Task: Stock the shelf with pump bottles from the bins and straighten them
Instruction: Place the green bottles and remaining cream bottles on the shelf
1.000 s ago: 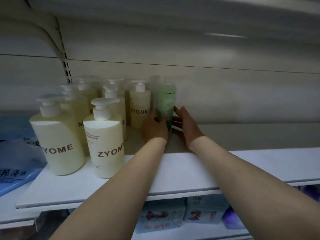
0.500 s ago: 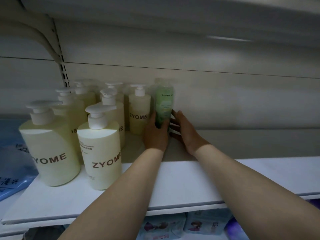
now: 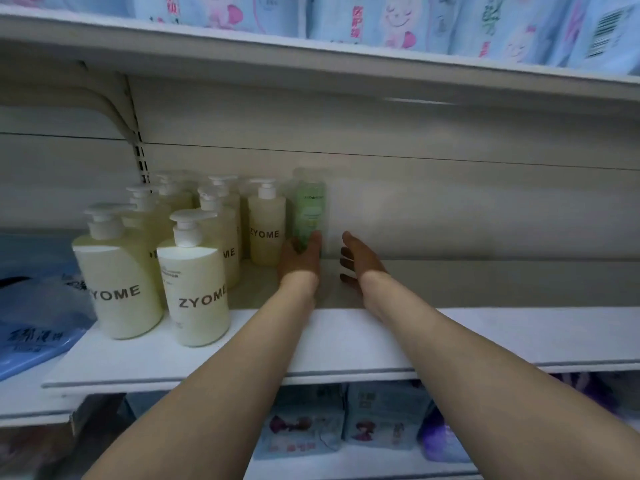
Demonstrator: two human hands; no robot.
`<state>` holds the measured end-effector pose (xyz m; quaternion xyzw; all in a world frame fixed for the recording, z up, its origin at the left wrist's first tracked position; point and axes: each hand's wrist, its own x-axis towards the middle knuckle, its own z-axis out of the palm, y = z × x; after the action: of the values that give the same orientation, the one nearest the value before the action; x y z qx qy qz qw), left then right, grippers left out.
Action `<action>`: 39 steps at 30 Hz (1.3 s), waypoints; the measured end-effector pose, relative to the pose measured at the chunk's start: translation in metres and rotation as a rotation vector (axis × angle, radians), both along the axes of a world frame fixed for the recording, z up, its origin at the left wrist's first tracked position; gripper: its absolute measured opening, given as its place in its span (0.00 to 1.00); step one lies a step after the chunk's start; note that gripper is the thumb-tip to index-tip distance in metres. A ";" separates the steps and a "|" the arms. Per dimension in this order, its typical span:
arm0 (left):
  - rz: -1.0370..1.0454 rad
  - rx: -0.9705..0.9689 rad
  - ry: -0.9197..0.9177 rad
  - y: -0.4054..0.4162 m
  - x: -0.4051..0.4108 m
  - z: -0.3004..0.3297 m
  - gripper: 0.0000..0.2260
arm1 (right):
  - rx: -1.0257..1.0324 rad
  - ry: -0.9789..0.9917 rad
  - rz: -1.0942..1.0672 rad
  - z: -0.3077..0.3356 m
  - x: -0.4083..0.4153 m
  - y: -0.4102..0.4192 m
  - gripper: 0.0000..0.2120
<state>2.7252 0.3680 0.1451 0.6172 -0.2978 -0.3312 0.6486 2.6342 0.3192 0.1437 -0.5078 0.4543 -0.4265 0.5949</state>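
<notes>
Two hands are at the back of the shelf (image 3: 346, 344), but only one is on the job now. Half a second ago both cupped the green bottle (image 3: 309, 211); now the right hand (image 3: 360, 259) has come off, fingers loose and spread, holding nothing. The left hand (image 3: 300, 256) still grips the base. The bottle stands upright against the back wall, just beside the cream ZYOME pump bottles (image 3: 194, 271). Looks placed to me, probably just a final nudge left.
</notes>
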 end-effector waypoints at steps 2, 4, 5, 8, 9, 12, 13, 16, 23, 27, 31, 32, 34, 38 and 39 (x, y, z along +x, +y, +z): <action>0.013 -0.038 0.158 0.016 -0.017 0.004 0.24 | 0.002 0.007 0.005 0.005 -0.020 0.012 0.23; 0.015 -0.079 0.360 0.037 -0.036 0.008 0.23 | -0.012 0.008 0.038 0.007 -0.044 0.027 0.22; 0.007 -0.088 0.421 0.047 -0.046 0.010 0.23 | -0.021 0.009 0.055 0.008 -0.056 0.035 0.21; -0.002 -0.124 0.500 0.074 -0.075 0.012 0.19 | -0.050 0.016 0.102 0.013 -0.091 0.058 0.17; -0.001 -0.127 0.501 0.082 -0.085 0.013 0.17 | -0.060 0.021 0.123 0.014 -0.102 0.066 0.16; -0.009 -0.125 0.493 0.106 -0.118 0.013 0.15 | -0.083 0.044 0.159 0.018 -0.137 0.089 0.07; -0.006 -0.127 0.487 0.115 -0.129 0.013 0.14 | -0.089 0.042 0.160 0.018 -0.150 0.097 0.06; -0.003 -0.123 0.465 0.141 -0.161 0.007 0.08 | -0.103 0.058 0.176 0.012 -0.187 0.117 0.08; 0.010 -0.088 0.433 0.185 -0.215 -0.034 0.14 | -0.099 0.084 0.220 -0.021 -0.252 0.151 0.03; 0.012 -0.033 0.463 0.203 -0.241 -0.075 0.14 | -0.069 0.109 0.228 -0.054 -0.281 0.167 0.04; 0.011 0.090 0.485 0.220 -0.262 -0.130 0.19 | 0.021 0.174 0.183 -0.105 -0.309 0.180 0.08; 0.003 0.117 0.490 0.224 -0.267 -0.145 0.18 | 0.052 0.192 0.175 -0.120 -0.316 0.184 0.08; -0.014 0.170 0.495 0.232 -0.278 -0.175 0.15 | 0.110 0.239 0.173 -0.151 -0.329 0.192 0.06; -0.021 0.290 0.501 0.250 -0.299 -0.235 0.10 | 0.231 0.307 0.148 -0.214 -0.354 0.211 0.02; -0.026 0.325 0.502 0.254 -0.303 -0.250 0.09 | 0.253 0.329 0.143 -0.230 -0.359 0.215 0.03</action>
<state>2.4220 0.6223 -0.1047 0.6081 -0.0791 -0.5249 0.5903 2.2749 0.5344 -0.0864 -0.5228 0.5580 -0.2339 0.6005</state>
